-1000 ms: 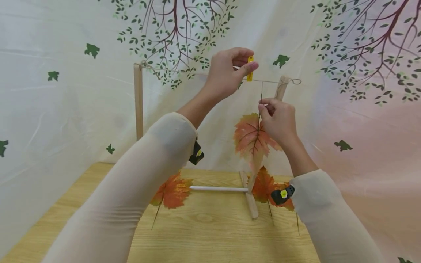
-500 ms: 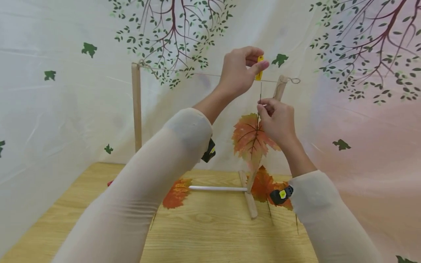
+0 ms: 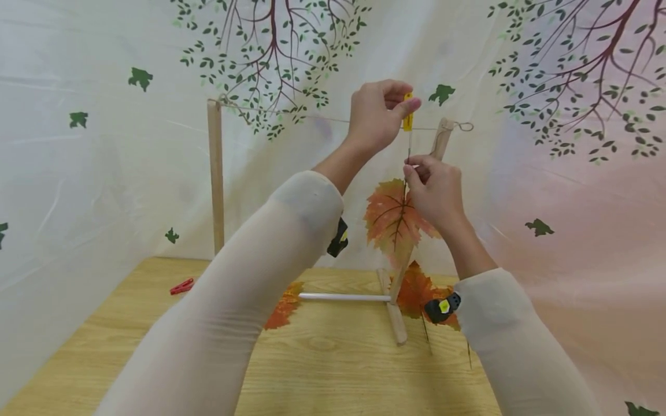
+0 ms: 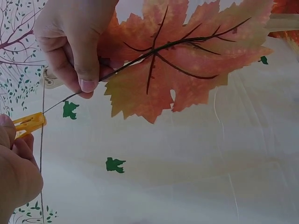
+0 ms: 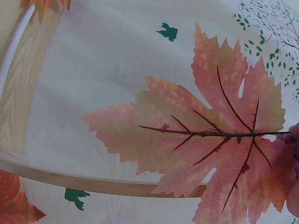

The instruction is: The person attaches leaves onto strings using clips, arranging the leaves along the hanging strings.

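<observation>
My left hand (image 3: 378,115) pinches a yellow clothespin (image 3: 408,112) at the string (image 3: 333,120), near the right post. In the left wrist view the clothespin's tip (image 4: 41,119) meets the string and the end of the leaf's stem. Just below it, my right hand (image 3: 437,185) pinches the dark stem of an orange artificial maple leaf (image 3: 398,214). That leaf hangs tip down under the fingers, its veined side showing in the right wrist view, where only the fingertips (image 5: 292,135) appear at the edge.
The string runs between a left wooden post (image 3: 215,179) and a right wooden post (image 3: 442,138). A white rod (image 3: 343,297) joins the stand low down. More orange leaves (image 3: 414,289) and a red clothespin (image 3: 182,286) lie on the wooden table (image 3: 322,370). A leaf-printed curtain (image 3: 104,173) hangs behind.
My left hand has moved right with the yellow clothespin, then slightly down onto the stem's top at the string. My right hand holds the leaf almost still. The red clothespin has come into view.
</observation>
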Demonstrator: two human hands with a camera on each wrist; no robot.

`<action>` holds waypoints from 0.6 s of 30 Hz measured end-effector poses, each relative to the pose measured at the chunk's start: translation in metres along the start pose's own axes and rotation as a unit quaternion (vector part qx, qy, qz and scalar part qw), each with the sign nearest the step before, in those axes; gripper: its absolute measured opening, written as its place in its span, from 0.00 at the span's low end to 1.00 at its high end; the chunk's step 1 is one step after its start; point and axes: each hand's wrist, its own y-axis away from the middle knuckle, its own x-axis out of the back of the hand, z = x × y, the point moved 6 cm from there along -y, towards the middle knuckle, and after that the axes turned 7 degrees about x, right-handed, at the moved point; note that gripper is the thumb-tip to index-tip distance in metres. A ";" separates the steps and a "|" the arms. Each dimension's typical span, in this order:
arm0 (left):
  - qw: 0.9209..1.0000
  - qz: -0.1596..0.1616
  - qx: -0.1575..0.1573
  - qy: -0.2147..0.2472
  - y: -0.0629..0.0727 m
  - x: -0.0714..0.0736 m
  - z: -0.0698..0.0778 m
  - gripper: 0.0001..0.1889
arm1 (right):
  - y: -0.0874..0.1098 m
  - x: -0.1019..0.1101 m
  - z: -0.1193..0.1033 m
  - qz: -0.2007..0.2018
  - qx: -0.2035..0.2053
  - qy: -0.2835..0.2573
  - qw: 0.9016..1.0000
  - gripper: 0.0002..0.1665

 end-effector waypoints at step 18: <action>1.000 -0.008 0.007 -0.007 0.002 -0.009 -0.002 0.15 | 0.000 0.002 0.000 0.008 0.006 0.001 1.000 0.13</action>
